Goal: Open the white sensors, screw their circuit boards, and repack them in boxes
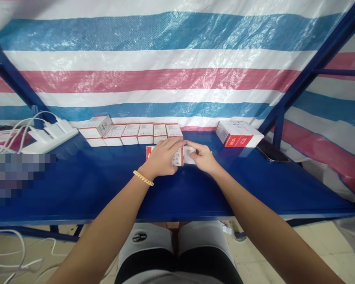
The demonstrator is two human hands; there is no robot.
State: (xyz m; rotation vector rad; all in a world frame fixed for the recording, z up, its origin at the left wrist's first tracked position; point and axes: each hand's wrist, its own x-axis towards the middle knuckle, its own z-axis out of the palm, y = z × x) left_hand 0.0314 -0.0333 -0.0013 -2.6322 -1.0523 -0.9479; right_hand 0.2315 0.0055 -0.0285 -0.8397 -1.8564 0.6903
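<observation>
A small white-and-red carton (178, 157) lies on its side on the blue table in front of me. My left hand (162, 156) is wrapped over its top, covering much of the printing. From the carton's right end a plain white piece (189, 155) sticks out; I cannot tell whether it is an end flap or an inner part. My right hand (203, 157) pinches this piece between thumb and index finger. Just behind my left hand stands a row of similar cartons (130, 132), with one stacked on top at the left end.
At the back right, white-and-red cartons (238, 132) stand together beside a dark phone (272, 152). A white power strip (51, 136) with plugs and cables sits at the left. Blue frame posts (279, 128) and a striped plastic sheet (165, 81) border the blue table (189, 197).
</observation>
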